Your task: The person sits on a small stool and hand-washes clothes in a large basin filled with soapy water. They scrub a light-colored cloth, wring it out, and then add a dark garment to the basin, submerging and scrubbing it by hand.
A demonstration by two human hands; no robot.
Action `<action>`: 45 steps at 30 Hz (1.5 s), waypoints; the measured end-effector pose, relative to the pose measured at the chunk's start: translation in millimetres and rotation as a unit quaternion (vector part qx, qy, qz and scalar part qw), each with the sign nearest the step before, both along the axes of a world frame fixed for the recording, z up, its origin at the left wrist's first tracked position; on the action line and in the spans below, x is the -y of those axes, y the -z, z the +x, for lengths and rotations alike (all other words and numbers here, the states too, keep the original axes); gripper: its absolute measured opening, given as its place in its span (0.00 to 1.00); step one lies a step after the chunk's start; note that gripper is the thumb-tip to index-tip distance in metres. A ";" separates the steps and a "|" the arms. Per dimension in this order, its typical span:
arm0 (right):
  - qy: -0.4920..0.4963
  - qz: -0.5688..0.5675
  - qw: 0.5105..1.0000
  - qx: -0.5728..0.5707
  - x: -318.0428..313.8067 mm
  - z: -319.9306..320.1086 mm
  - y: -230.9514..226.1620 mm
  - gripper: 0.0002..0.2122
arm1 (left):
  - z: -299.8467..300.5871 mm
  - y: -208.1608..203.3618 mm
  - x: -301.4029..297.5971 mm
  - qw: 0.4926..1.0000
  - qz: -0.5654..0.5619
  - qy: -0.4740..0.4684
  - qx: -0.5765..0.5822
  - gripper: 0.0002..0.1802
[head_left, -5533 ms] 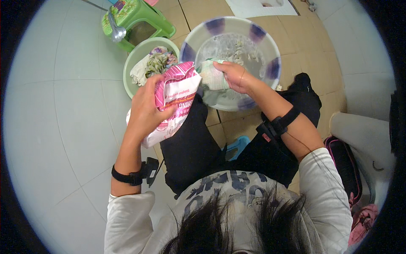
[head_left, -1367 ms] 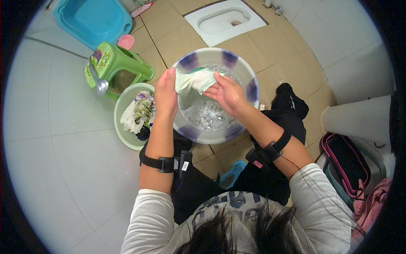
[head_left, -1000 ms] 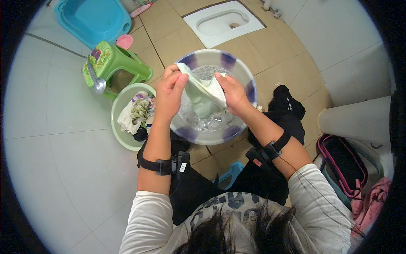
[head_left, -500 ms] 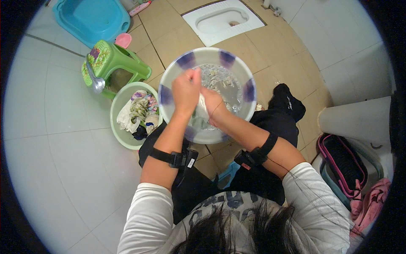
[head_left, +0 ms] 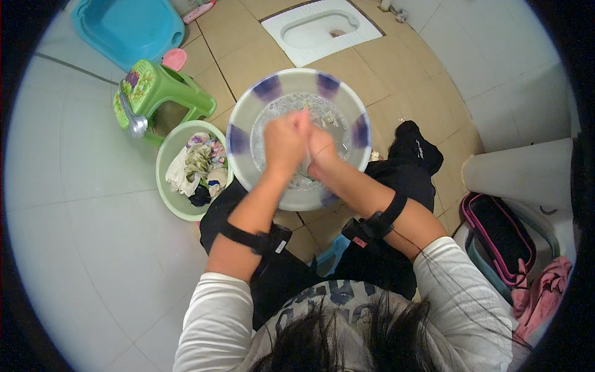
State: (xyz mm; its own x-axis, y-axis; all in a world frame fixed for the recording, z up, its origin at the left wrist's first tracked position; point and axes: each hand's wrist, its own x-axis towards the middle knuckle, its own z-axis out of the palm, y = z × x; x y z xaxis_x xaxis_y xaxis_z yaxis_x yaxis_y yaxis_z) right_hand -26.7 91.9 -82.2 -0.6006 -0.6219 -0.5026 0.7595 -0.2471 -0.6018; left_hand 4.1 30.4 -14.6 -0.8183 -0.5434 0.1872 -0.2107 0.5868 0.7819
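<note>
My two hands meet over a large white basin with purple patches on its wall. Sudsy water lies in it, with some pale bits afloat. My left hand is closed in a fist and pressed against my right hand, whose fingers are curled too. A little of a wet white cloth shows between and below them; most of it is hidden by the hands. Left of this basin, a smaller light green basin holds a pile of crumpled clothes, white, patterned and dark.
A green stool with a silver shower head stands at the left. Behind it are a pink scoop and a blue tub. A squat toilet lies beyond the basin. A black basket and pink cloth are at right.
My joined hands have shifted a little to the right and nearer within the basin. Less of the white cloth shows between them. The whole view has slid slightly.
</note>
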 end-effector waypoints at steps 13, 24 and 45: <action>-0.070 -0.197 0.968 0.136 1.4 -14.1 42.0 0.10 | 0.2 3.9 -24.0 0.991 -0.095 0.048 -0.080 0.18; 0.020 -0.044 0.990 0.130 23.9 10.5 -5.9 0.15 | -0.6 23.9 11.7 1.000 -0.021 -0.004 -0.020 0.20; -0.222 -0.116 0.965 -0.074 -29.5 -42.4 -58.6 0.15 | 17.5 -0.8 51.0 0.908 0.274 0.317 0.028 0.23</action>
